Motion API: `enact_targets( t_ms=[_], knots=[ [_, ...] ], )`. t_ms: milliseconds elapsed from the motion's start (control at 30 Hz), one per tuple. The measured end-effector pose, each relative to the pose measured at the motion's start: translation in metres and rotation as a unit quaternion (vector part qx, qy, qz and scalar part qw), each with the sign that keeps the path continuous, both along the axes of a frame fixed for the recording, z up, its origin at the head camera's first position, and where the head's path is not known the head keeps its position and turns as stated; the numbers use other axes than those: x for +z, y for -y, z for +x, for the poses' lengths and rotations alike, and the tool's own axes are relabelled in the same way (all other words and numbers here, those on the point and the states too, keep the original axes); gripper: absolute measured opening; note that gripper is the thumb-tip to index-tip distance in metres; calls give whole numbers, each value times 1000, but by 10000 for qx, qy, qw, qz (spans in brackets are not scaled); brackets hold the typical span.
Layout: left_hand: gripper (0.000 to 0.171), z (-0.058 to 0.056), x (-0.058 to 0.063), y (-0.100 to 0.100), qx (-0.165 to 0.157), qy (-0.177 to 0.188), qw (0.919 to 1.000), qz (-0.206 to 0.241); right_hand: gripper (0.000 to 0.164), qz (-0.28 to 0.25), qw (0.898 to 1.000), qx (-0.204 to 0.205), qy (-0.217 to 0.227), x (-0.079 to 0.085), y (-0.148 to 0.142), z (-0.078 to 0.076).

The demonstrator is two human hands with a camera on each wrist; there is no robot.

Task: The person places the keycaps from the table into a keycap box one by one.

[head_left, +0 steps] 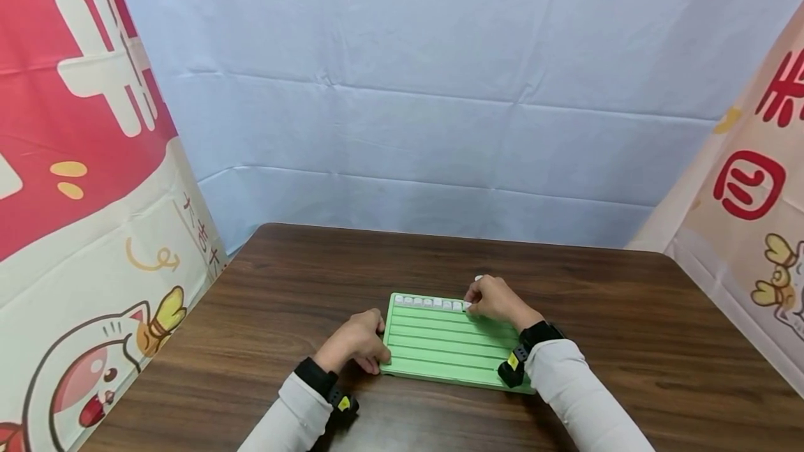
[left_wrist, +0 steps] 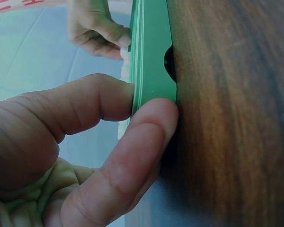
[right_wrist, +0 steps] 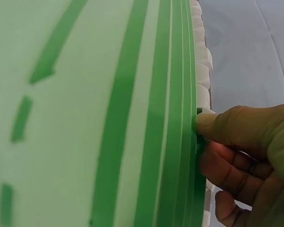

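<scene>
A light-green grooved tray (head_left: 440, 347) lies on the table, with a row of small white keycaps (head_left: 427, 302) along its far groove. My left hand (head_left: 358, 340) grips the tray's left end; in the left wrist view the thumb (left_wrist: 142, 142) and a bent finger press on its green edge. At the right end of the row, my right hand (head_left: 496, 298) pinches a white keycap (head_left: 467, 305) between thumb and fingertips. The right wrist view shows that keycap mostly hidden behind the thumb (right_wrist: 222, 124). Another white bit (head_left: 479, 277) shows just beyond the right knuckles.
The tray rests on a dark wood-grain table (head_left: 301, 270). A pale blue cloth (head_left: 408, 89) hangs behind it. Printed cloths stand at the left (head_left: 94, 229) and right (head_left: 754, 229). Both wrists wear black straps with small cameras.
</scene>
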State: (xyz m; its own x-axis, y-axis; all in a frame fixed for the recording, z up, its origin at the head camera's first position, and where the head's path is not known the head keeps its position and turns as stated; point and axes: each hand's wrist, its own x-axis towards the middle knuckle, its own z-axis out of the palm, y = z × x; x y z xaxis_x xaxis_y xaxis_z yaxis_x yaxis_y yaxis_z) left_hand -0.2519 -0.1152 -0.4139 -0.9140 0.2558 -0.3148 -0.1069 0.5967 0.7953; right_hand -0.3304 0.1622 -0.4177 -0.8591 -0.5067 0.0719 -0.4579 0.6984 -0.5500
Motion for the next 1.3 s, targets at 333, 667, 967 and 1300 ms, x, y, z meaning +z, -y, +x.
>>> enact_targets(
  t_ms=[333,667,967,1300],
  knots=[
    [36,0,1,1,7,79,10000,1,12,6,10000,-38,43,0,3,0],
    [36,1,2,2,-24,41,10000,44,11,89,9999,3,-48,0,4,0],
    [36,0,1,3,-47,45,10000,63,13,153,9999,64,-27,-2,3,-1],
    [35,2,1,3,-142,-10,9999,98,9,314,9990,193,-236,0,3,-1]
  ],
)
